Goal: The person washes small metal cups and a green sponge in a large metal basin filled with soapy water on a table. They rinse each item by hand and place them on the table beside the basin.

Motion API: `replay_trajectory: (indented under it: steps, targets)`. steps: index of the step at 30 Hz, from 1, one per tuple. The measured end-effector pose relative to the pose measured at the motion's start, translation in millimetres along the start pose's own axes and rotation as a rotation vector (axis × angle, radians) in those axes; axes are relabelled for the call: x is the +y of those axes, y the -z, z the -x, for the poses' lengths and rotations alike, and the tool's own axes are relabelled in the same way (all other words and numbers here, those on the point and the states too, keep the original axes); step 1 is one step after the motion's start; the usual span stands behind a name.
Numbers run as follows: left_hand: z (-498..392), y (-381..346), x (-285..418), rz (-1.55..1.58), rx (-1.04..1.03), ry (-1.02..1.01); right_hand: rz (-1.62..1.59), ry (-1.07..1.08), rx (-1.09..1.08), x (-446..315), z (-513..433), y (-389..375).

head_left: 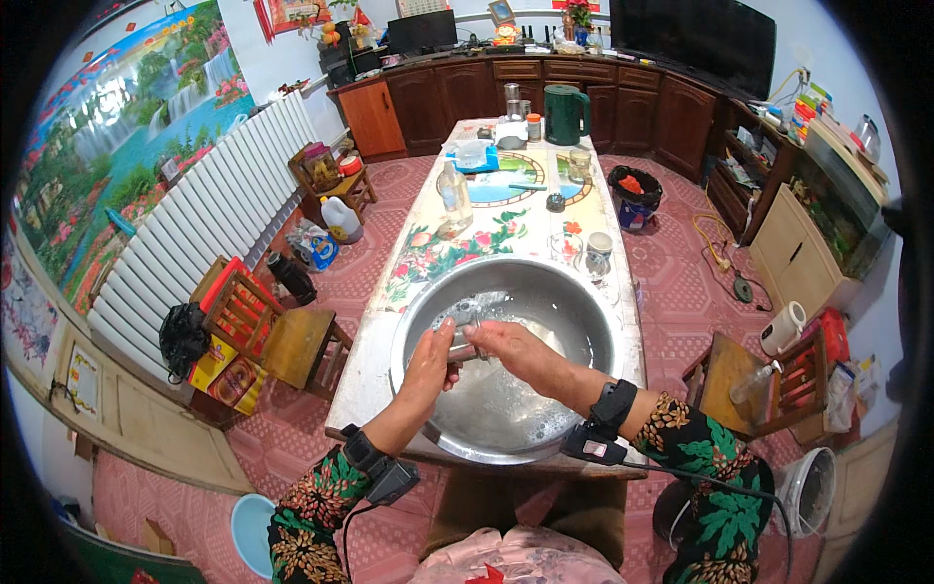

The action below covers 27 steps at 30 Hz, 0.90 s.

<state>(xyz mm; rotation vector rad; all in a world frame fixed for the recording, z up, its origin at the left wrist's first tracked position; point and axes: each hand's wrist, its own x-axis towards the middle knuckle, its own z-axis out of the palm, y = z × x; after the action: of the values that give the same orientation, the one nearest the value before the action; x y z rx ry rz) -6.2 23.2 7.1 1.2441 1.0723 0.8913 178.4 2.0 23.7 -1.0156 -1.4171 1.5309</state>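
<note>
Both hands hold a small clear drinking glass above a large stainless steel basin. My left hand grips it from the left, with the thumb raised along its side. From the right, the fingers of my right hand close on its rim end. Soapy water with bubbles fills the lower part of the basin. A pale cloth-like item, partly hidden by my right hand, appears to lie in the water. Beyond the basin's far rim stand a patterned cup and a clear glass.
On the long table stand a clear bottle, a green electric kettle and a blue packet. Wooden chairs flank it, left and right. A lined bin stands at right. A cable trails from my right wrist.
</note>
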Motion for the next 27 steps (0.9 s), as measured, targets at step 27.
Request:
replay_trajectory:
  steps: [27]
  targets:
    - [7.6, -3.4, 43.1, -0.776, 0.221, -0.966, -0.457, 0.004, 0.1, -20.0, 5.2, -14.1]
